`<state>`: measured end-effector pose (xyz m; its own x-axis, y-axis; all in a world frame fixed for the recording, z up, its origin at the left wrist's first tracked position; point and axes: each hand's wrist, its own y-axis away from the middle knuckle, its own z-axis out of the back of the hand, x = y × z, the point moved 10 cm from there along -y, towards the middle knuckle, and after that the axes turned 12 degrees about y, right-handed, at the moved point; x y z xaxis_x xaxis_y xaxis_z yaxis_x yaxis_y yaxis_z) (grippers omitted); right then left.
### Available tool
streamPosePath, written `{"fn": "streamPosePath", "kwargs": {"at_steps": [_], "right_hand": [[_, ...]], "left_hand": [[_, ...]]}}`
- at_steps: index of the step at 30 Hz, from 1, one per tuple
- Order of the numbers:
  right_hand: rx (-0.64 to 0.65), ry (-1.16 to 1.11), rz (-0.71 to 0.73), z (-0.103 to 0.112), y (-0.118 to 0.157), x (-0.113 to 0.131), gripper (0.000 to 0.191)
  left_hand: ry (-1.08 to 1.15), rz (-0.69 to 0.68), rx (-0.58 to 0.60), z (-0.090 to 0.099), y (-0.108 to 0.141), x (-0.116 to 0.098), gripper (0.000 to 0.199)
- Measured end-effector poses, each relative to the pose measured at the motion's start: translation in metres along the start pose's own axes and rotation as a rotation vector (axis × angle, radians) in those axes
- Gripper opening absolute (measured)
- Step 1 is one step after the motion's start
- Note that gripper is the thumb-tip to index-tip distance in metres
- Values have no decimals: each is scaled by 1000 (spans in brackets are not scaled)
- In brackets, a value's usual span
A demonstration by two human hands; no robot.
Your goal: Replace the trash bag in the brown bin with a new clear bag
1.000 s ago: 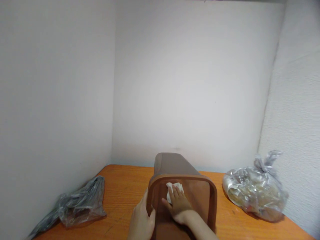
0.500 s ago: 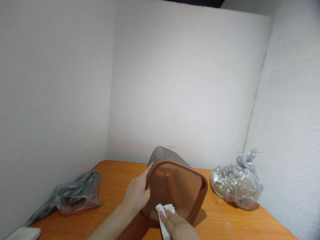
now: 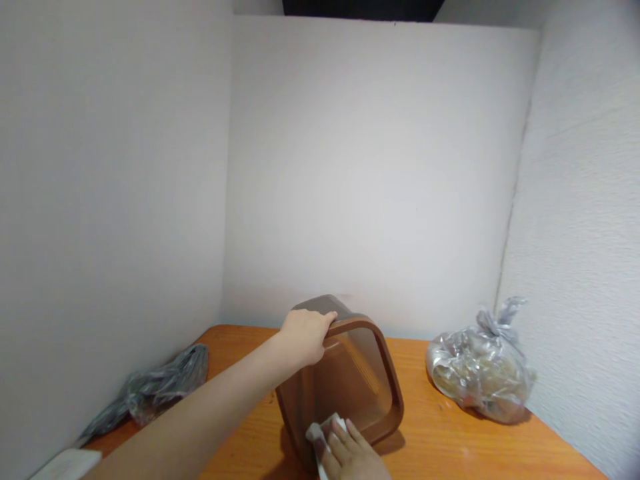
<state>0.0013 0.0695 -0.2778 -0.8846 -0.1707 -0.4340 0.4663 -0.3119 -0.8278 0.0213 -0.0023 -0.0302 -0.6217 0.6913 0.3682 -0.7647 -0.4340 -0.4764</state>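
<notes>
A brown plastic bin (image 3: 350, 387) lies tipped on the table, its open mouth facing me. My left hand (image 3: 306, 335) is closed over the upper left part of its rim. Down at the lower rim, my right hand (image 3: 353, 455) presses a white cloth or tissue (image 3: 320, 437) against the bin, fingers held over it. Part of the cloth is hidden under those fingers, and the bottom of the view cuts off the right wrist.
On the orange wooden table (image 3: 450, 447), a knotted clear plastic bag (image 3: 483, 370) with contents sits at the right. A crumpled grey plastic bag (image 3: 165, 383) lies left, near a white object (image 3: 70, 465) at the corner. White walls (image 3: 370, 173) enclose the table.
The bin has turned, and my left hand is now higher and farther right on its rim. My right hand with the white cloth has shifted slightly along the lower rim.
</notes>
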Motion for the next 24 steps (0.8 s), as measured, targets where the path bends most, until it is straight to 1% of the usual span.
{"fn": "streamPosePath", "kwargs": {"at_steps": [4, 7, 11, 14, 16, 18, 19, 21, 22, 23, 24], "right_hand": [[87, -41, -60, -17, -5, 5, 43], [138, -96, -121, -20, -12, 5, 43], [212, -223, -157, -19, -17, 6, 47], [262, -297, -200, -17, -16, 4, 57], [279, -327, -220, -16, -16, 4, 63], [307, -349, -218, -15, -16, 6, 66], [329, -351, -223, -14, -16, 7, 65], [365, -345, -237, -11, -17, 7, 62], [379, -337, -244, -7, -19, 5, 60], [386, -329, -248, -2, -21, 3, 58], [386, -320, -245, 4, -24, 0, 56]], "left_hand": [[-53, -71, 62, -6, -15, -23, 49], [-86, -96, 85, -11, -22, -35, 40], [-102, -83, 66, -15, -26, -40, 45], [-84, -85, 50, -13, -24, -38, 44], [-68, -92, 49, -7, -19, -34, 47], [-6, -103, 15, 1, -8, -26, 62], [68, -114, -27, 5, -1, -21, 68], [288, -118, -172, 12, 18, -5, 72], [415, -104, -253, 10, 30, 7, 71], [512, -52, -342, 4, 43, 22, 69], [587, 25, -411, -9, 57, 40, 72]]}}
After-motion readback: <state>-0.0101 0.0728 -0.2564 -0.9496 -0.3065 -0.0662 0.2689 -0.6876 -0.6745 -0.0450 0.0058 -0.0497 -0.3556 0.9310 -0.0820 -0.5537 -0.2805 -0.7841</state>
